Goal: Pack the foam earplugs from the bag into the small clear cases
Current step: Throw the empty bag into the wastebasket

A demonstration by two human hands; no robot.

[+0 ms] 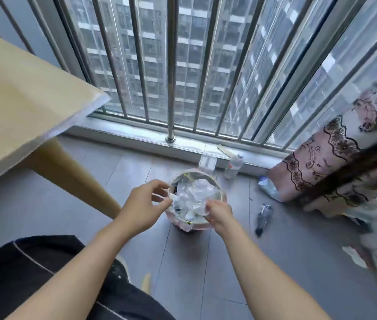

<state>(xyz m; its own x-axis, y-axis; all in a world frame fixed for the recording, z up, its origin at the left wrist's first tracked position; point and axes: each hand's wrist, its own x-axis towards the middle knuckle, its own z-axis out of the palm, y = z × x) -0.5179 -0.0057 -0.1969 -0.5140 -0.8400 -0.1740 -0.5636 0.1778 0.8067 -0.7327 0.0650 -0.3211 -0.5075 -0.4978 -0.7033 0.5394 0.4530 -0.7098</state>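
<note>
- Your left hand [144, 204] and right hand [217, 214] each pinch the crinkly clear plastic bag [194, 197].
- It sits over the round bin [184, 225], middle of the frame.

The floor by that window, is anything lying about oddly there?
Yes. A crushed plastic bottle lies on its side on the bare floor, right of the waste bin rather than in it, and crumpled paper lies farther right. Both hands hold clear plastic over the bin, which already looks full.
</note>
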